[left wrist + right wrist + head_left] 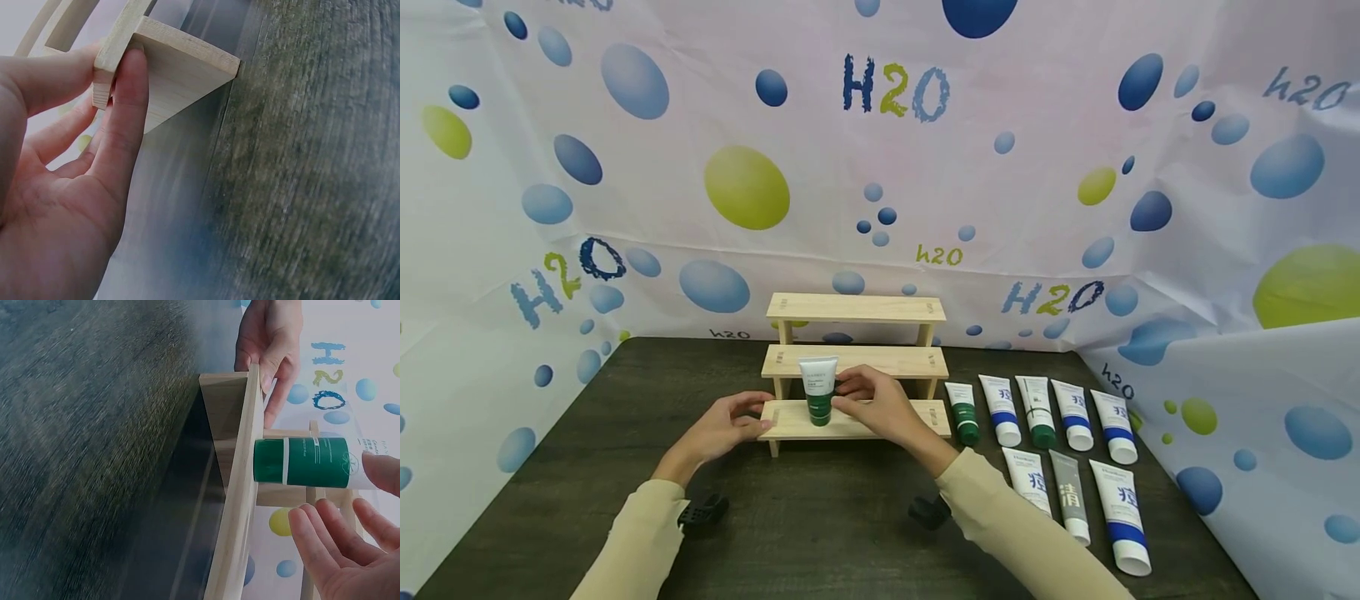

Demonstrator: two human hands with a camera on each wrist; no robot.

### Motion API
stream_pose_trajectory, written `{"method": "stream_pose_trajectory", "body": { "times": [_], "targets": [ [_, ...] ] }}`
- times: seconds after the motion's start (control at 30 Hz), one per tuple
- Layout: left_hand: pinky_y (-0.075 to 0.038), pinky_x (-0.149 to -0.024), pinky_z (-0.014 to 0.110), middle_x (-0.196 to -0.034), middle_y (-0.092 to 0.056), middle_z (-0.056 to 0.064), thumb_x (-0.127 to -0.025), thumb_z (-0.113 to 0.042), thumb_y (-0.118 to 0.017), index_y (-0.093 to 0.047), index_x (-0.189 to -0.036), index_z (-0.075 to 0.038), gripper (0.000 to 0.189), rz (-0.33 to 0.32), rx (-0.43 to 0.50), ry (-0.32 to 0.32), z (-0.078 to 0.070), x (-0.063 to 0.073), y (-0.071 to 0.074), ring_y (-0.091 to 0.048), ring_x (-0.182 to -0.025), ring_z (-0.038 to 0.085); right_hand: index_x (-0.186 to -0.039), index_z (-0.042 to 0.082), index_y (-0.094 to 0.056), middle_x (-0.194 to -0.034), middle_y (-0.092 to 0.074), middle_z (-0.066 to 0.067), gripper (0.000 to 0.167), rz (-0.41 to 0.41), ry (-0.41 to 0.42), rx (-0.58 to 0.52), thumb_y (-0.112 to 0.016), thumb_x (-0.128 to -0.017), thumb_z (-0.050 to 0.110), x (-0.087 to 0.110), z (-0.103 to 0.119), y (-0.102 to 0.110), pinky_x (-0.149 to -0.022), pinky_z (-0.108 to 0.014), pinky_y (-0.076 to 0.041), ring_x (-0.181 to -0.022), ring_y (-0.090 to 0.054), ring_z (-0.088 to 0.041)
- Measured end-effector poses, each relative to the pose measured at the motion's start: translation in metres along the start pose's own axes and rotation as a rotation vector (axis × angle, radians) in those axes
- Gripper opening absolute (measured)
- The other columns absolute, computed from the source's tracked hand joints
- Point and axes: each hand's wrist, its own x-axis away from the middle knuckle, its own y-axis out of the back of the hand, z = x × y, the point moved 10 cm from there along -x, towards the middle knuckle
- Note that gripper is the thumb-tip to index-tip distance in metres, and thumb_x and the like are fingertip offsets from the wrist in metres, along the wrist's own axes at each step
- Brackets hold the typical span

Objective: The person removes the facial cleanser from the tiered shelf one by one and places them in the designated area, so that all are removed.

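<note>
Dark table (820, 533) under everything, draped bubble-print backdrop (647, 150) behind. At the centre, three-step wooden rack (855, 365); off to the right of the grip, eight more tubes (1060, 450) laid flat in two rows. Placing step apparently in hand: green-and-white tube (818, 390) standing cap-down on the lowest step, right hand (880, 406) cupped just beside it, fingers relaxed and barely touching or just apart, hard to tell which. Left hand (724, 427) pinching the lowest step's left end, thumb and fingers on the board edge, steadying. Next, probably: letting go cleanly without tipping the tube, then reaching right toward the rows.
</note>
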Motion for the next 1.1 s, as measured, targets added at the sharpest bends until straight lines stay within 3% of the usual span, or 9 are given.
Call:
{"method": "stream_pose_trajectory", "body": {
  "times": [0.53,1.1],
  "targets": [
    [-0.055,-0.086,0.029,-0.146,-0.048,0.031,-0.100,-0.017,-0.069,-0.044,-0.150,0.005,0.060,-0.012,-0.016,0.018,0.001,0.000,0.001,-0.067,-0.114,0.027,-0.131,0.008,-0.065,-0.122,-0.073,-0.017,0.038,-0.039,0.022,-0.007,-0.073,-0.097,0.021,-0.009,0.004,-0.010,-0.082,-0.032,-0.059,-0.104,-0.073,-0.030],
    [-0.056,-0.086,0.030,-0.145,-0.049,0.031,-0.100,-0.017,-0.070,-0.045,-0.150,0.004,0.060,-0.027,-0.024,0.022,0.002,0.000,0.001,-0.067,-0.113,0.026,-0.118,0.002,-0.069,-0.111,-0.076,-0.019,0.026,-0.117,0.060,0.008,-0.075,-0.095,0.012,-0.013,0.006,-0.008,-0.075,-0.024,-0.058,-0.090,-0.075,-0.029]
  ]
}}
